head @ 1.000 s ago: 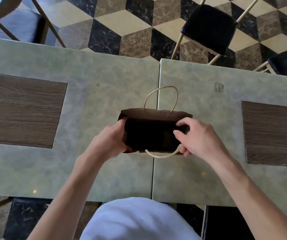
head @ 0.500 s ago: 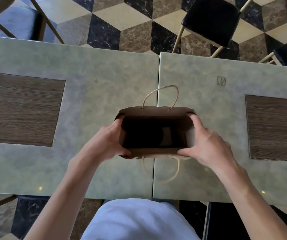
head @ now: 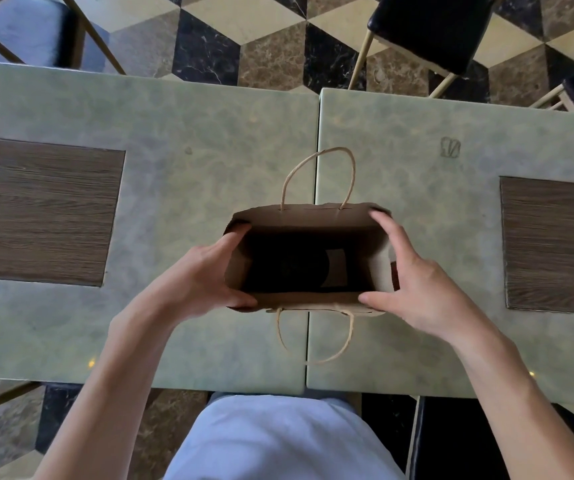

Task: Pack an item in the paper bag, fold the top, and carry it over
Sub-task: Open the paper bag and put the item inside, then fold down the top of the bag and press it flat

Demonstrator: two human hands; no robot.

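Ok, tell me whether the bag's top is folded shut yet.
No: the bag stands open on the table, with the left hand and right hand holding its sides.

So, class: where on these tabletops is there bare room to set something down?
Free: green surface between the paper bag and each wooden inlay, left and right, plus the far strip beyond the bag's handle. Crowded: the centre seam, where left hand and right hand grip the bag.

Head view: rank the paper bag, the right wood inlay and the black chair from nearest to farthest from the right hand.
1. Paper bag: held by the right hand.
2. Right wood inlay: on the table, to the hand's right.
3. Black chair: on the floor beyond the table.
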